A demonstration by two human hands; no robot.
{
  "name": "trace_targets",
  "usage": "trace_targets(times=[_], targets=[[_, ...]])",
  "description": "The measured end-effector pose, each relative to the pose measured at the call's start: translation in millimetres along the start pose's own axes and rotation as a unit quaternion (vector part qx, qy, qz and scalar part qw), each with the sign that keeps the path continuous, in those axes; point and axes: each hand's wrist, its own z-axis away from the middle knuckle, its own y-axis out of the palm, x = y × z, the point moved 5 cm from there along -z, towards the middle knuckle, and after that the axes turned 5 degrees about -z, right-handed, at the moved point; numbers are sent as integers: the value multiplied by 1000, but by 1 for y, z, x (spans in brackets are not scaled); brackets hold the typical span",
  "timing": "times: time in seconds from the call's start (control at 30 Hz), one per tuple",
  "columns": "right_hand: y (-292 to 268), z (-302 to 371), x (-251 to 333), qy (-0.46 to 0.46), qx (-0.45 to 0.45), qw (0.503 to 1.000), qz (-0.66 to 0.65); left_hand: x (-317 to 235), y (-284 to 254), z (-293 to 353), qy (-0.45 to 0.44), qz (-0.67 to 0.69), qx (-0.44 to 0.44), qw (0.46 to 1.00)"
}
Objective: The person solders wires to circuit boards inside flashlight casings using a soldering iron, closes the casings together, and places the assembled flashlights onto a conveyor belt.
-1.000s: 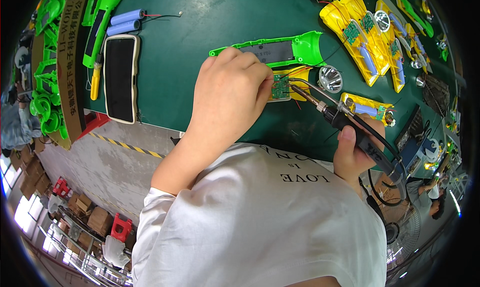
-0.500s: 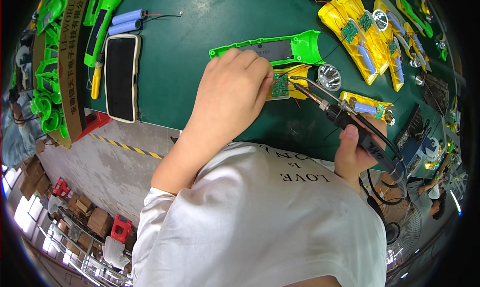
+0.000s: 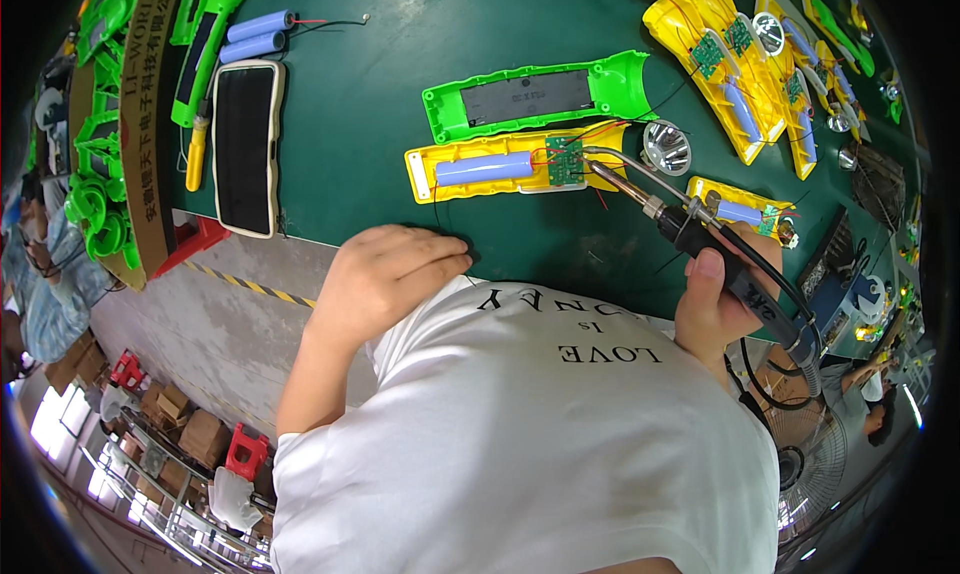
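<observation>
My right hand grips a black soldering iron with a curved metal feed tube along it. Its tip meets the right side of a small green circuit board. That board sits in a yellow flashlight half-shell, beside a blue battery cell with red and black wires. My left hand is at the table's front edge, fingers bent together; its thumb and anything pinched are hidden. Behind the yellow shell lies a green half-shell with a dark panel. A round reflector rests at the yellow shell's right end.
Left on the table are a phone, a yellow-handled screwdriver, two blue cells and a cardboard box by green shells. Several yellow half-shells lie at the right, with a smaller yellow assembly nearer me.
My left hand has left the circuit board and drawn back toward me to the table edge, uncovering the yellow shell and battery. The soldering iron stays at the board.
</observation>
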Motion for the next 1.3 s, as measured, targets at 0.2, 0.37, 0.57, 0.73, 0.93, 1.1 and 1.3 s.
trace_targets(times=[0.2,0.37,0.57,0.73,0.93,1.1,1.3], targets=[[-6,4,-1,-7,-27,1000,7,-6,2,-20,-61,22,-105,992],[-6,6,0,11,-9,1000,-25,-9,11,-36,-26,-47,-190,980],[-6,8,-2,8,-2,999,-32,-9,17,-49,-52,-138,-213,966],[-5,9,-3,28,10,999,-30,-9,16,-51,-47,-142,-199,969],[-2,8,-3,30,17,998,-45,-9,12,-53,-51,-152,-156,975],[-1,8,-4,26,20,999,-38,-7,10,-55,-35,-162,-132,977],[0,6,-1,-16,38,999,34,-6,8,-56,-23,-149,-135,979]])
